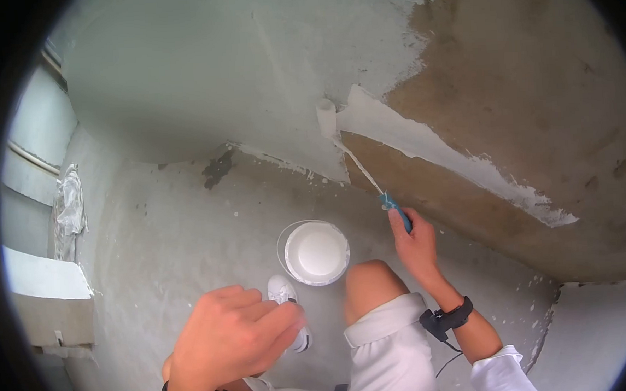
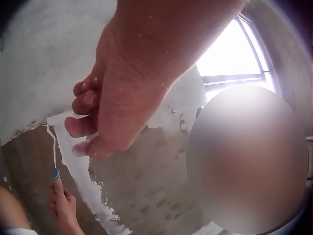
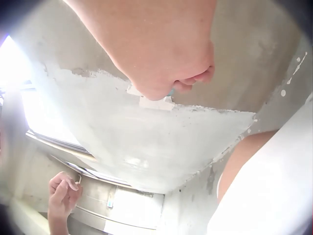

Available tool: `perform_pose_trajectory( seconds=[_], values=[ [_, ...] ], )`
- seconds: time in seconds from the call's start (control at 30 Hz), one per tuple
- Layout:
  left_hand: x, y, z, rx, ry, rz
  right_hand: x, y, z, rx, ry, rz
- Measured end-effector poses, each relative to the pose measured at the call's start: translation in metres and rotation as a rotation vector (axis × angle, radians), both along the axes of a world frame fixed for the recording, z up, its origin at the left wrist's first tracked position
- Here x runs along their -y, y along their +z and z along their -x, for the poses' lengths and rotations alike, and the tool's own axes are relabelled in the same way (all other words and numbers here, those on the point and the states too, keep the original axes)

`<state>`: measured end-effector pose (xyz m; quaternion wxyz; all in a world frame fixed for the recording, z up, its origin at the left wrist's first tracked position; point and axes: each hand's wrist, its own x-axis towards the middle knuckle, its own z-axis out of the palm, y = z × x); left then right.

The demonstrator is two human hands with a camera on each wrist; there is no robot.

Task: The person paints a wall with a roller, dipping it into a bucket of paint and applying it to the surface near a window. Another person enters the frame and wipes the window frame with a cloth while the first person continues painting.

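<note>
My right hand (image 1: 416,245) grips the blue handle of a paint roller (image 1: 397,212), with the thumb lying along it. From the handle a paint-coated rod runs up to the white roller head (image 1: 327,118), which lies against the wall at the left end of a fresh white stripe (image 1: 423,144). My left hand (image 1: 239,334) is raised in front of my body, its fingers loosely curled with nothing in them. In the left wrist view the same loose fingers (image 2: 84,125) hang apart from the wall. The right wrist view mostly hides the roller behind my hand.
A white bucket (image 1: 317,253) of white paint, its wire handle to one side, stands on the concrete floor (image 1: 188,237) near my shoe (image 1: 282,289). Bare brown plaster (image 1: 534,99) covers the wall at right. Crumpled plastic (image 1: 70,215) lies at the far left.
</note>
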<state>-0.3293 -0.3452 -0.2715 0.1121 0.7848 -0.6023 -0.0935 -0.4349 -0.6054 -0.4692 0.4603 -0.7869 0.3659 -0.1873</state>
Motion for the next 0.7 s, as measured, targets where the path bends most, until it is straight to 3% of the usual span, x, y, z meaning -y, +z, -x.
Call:
perform_pose_trajectory(
  seconds=[0.3,0.7],
  values=[
    [0.013,-0.004,0.006,-0.008,-0.028,0.114,0.033,-0.006,0.115,-0.119,-0.167,0.087],
    [0.043,-0.009,0.013,-0.068,-0.064,0.037,0.038,0.003,0.226,-0.139,-0.406,0.049]
  ],
)
